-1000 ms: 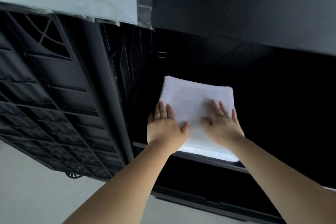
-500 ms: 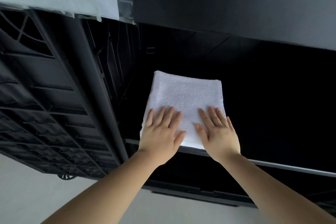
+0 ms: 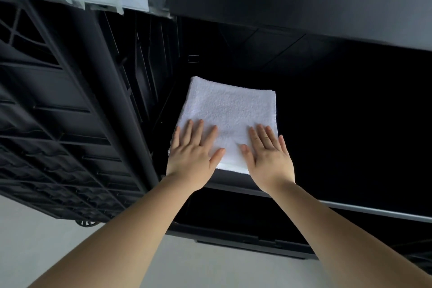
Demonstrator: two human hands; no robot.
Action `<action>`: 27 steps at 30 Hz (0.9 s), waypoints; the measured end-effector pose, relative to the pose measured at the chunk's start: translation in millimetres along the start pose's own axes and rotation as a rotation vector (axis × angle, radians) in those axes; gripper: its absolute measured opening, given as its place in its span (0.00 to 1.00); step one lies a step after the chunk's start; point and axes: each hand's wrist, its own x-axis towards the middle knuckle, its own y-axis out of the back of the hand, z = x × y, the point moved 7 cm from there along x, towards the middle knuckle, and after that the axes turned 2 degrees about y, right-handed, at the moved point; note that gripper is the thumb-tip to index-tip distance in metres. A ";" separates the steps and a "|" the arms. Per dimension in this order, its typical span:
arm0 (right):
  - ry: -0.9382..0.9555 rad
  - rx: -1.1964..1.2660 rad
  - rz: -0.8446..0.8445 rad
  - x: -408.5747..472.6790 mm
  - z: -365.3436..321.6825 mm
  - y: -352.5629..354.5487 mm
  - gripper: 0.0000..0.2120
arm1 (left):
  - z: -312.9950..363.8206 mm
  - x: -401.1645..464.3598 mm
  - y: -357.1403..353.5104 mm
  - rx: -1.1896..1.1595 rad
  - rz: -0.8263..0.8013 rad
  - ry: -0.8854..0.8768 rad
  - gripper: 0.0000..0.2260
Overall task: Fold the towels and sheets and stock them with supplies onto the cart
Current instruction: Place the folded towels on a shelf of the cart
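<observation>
Now both flat hands, left hand [image 3: 191, 154] and right hand [image 3: 268, 156], press the folded towel [image 3: 230, 110].

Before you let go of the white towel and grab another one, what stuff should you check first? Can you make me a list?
1. Towel folded flat into a neat rectangle: ok.
2. Towel resting on the cart shelf: mostly ok, but its near edge seems to reach the shelf's front lip, so nudge it in a bit.
3. Left hand flat on the towel, fingers straight, not gripping: ok.
4. Right hand flat on the towel too, not gripping: ok.
5. Room on the shelf beside the towel for more: cannot tell, it is too dark there.
6. Towel squared against the cart's side wall: cannot tell, the gap is in shadow.
</observation>
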 end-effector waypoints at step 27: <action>-0.054 0.176 -0.294 -147.3 -49.6 134.1 0.33 | 13.8 -163.8 111.5 -0.349 -0.186 0.365 0.32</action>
